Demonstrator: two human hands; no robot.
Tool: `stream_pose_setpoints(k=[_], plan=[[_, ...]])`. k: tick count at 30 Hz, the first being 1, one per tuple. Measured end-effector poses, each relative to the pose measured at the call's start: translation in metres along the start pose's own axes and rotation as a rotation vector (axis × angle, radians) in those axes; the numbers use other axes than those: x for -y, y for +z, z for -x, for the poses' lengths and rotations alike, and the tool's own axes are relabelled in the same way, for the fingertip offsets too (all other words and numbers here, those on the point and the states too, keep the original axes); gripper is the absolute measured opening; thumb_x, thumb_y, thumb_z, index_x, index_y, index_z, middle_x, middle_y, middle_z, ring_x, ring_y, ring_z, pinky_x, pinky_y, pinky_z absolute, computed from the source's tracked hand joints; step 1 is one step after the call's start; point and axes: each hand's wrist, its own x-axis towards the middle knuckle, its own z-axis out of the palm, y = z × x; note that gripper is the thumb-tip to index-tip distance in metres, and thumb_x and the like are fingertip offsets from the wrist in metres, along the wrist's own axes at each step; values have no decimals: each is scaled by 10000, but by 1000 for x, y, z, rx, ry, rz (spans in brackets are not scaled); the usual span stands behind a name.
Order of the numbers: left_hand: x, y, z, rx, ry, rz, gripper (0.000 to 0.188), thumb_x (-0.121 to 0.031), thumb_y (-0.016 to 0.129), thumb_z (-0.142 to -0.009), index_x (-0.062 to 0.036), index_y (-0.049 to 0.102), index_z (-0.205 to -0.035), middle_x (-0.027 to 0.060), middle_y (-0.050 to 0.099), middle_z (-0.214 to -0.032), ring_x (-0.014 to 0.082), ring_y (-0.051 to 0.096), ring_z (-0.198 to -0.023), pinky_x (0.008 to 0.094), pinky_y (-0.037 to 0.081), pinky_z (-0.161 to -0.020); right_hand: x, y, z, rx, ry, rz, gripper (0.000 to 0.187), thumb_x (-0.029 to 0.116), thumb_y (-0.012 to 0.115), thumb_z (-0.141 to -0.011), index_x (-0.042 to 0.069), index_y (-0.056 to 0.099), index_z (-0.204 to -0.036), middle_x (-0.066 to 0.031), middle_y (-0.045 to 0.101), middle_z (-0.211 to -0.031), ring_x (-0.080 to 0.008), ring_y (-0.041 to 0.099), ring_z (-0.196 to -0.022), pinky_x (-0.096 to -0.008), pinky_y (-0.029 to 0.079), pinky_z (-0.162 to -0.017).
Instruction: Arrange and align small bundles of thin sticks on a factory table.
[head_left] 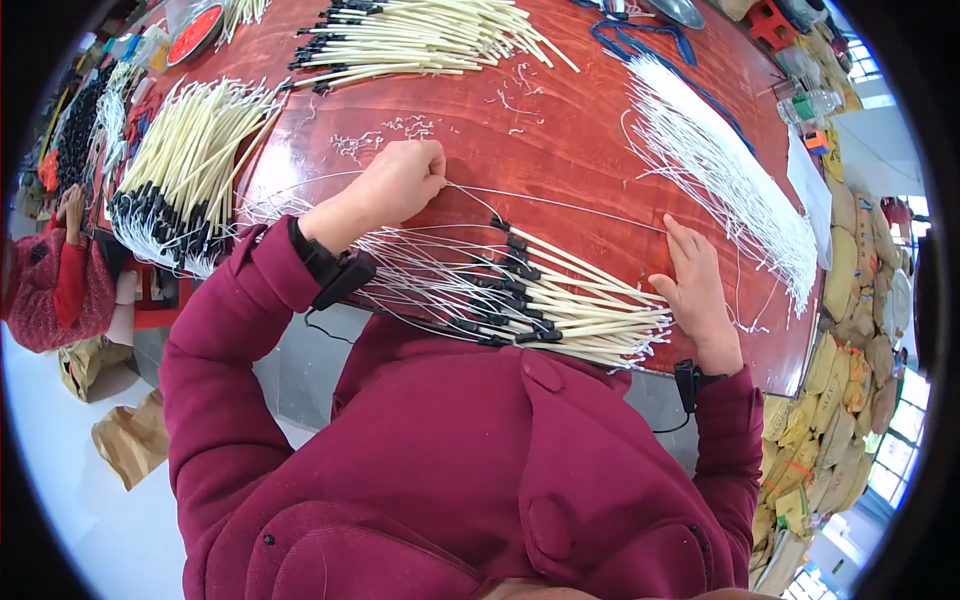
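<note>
A thin white string (560, 200) runs across the red table from my left hand (405, 180) towards my right hand (695, 280). My left fingers are pinched closed on it. My right hand lies with fingers stretched out, its fingertips by the string's far end; whether they touch it I cannot tell. Between my hands, at the near table edge, lies a bundle of pale yellow sticks (590, 310) with black ends. White strings (430, 275) trail leftward from those ends, under my left wrist. Another strand rises from one black end to my left hand.
More yellow sticks lie in a pile (200, 140) at the left and another pile (420, 40) at the back. A sheaf of white strings (720, 160) covers the right side. String scraps (410, 125) sit beyond my left hand. A person in red (60, 280) sits far left.
</note>
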Motion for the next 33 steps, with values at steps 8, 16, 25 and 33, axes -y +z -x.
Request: stream_pose_setpoints(k=[8, 16, 25, 33], plan=[[0, -21, -13, -93, 20, -240, 215, -190, 745, -840, -14, 630, -886, 182, 691, -861, 383, 683, -862, 472, 541, -740, 2, -8, -5, 62, 42, -34, 755, 481, 596, -919, -69, 478, -1422, -170, 468, -1510, -364, 428, -1350, -446, 315, -1148], [81, -48, -93, -597, 188, -683, 141, -181, 651, -879, -40, 653, -871, 156, 677, -900, 363, 688, -878, 460, 559, -779, 6, -6, -8, 25, 4, 12, 714, 470, 611, -925, -79, 524, -1373, -169, 515, -1453, -367, 481, -1260, -444, 355, -1103], [70, -70, -84, -459, 405, -655, 62, -98, 595, -852, -90, 657, -851, 108, 660, -963, 344, 677, -841, 435, 539, -715, 4, -3, -8, -28, 3, -17, 652, 435, 644, -910, -103, 580, -1272, -186, 544, -1406, -371, 510, -1196, -446, 395, -1055], [15, -37, -32, -488, 558, -292, 158, -80, 649, -872, -69, 694, -1023, 125, 625, -885, 366, 635, -773, 447, 504, -674, 4, 4, -5, -61, 8, -24, 620, 389, 678, -891, -105, 588, -1254, -184, 551, -1397, -368, 515, -1190, -442, 401, -1048]])
